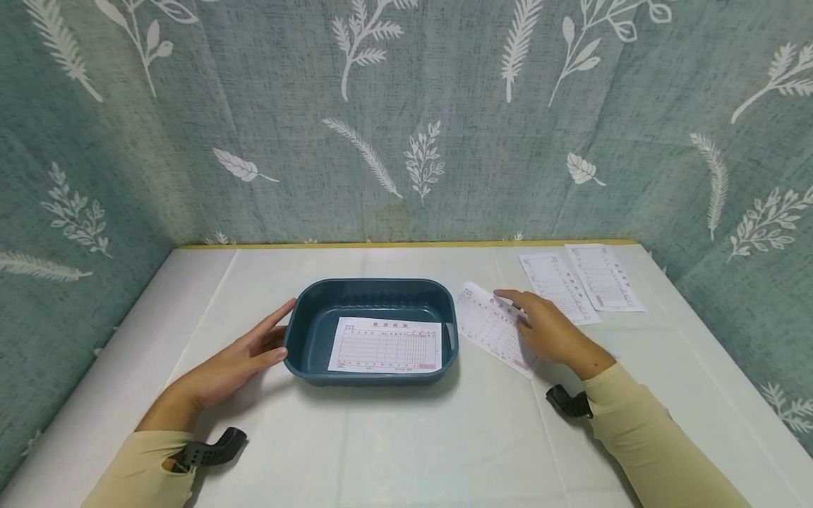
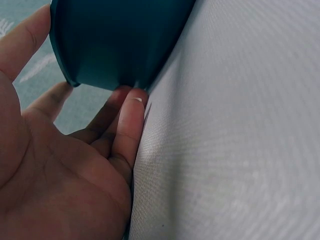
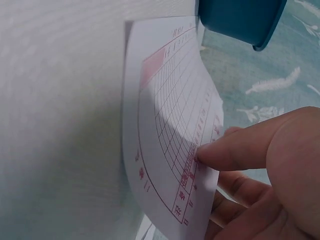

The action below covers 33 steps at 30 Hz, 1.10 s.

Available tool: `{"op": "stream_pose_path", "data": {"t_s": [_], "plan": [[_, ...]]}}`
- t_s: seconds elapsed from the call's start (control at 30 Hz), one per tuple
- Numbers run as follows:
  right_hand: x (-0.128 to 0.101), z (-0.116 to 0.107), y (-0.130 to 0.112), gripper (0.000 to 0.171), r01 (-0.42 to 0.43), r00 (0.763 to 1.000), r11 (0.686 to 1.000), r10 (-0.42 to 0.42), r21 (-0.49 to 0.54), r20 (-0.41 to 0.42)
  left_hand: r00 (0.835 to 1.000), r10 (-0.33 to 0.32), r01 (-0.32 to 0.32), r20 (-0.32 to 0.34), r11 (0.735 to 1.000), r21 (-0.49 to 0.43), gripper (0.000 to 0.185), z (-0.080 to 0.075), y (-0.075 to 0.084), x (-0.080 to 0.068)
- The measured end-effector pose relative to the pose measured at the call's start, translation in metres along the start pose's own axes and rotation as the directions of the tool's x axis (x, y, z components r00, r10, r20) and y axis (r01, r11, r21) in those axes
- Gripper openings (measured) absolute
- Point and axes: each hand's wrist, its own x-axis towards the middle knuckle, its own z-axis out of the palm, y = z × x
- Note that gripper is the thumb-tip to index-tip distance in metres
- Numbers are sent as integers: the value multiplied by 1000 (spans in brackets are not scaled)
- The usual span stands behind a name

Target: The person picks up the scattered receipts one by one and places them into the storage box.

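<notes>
Nearest to us, our two beige sleeves (image 1: 641,430) come in from the bottom corners of the white table (image 1: 406,437), each with a black wrist mount beside it.

Our left hand (image 1: 231,363) lies on the table at the left end of the tray (image 1: 305,335). Its fingers are straight and loosely spread, the thumb up by the rim and the fingertips (image 2: 132,107) against the tray's outer wall. It braces the tray and grips nothing; the left wrist view shows the palm open and the fingertips meeting the wall where it comes down to the cloth.

The tray is a dark blue-green, rounded rectangular tub sitting flat near the middle of the table. Inside it lies one form (image 1: 386,344), a white sheet printed with a red grid and a red heading, flat on the bottom and toward the near and right part of the floor. We see nothing else in the tray.

Just right of the tray, our right hand (image 1: 549,328) is on a second form (image 1: 489,326), which lies askew on the table close to the tray's right end. In the right wrist view the thumb (image 3: 240,145) presses the sheet's printed face with fingers behind it, so the hand pinches the sheet's edge, and the paper curves up off the table there.

Farther back on the right, two more forms (image 1: 581,279) lie flat side by side near the table's far edge, apart from the hand. Behind everything hangs a teal cloth (image 1: 406,120) with white leaf prints.
</notes>
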Motion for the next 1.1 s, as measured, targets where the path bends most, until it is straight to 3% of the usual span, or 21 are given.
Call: {"op": "stream_pose_path", "data": {"t_s": [1.1], "plan": [[2, -2, -5, 51, -4, 992, 998, 12, 63, -126, 1000, -17, 16, 1, 999, 29, 74, 1, 2, 2]]}}
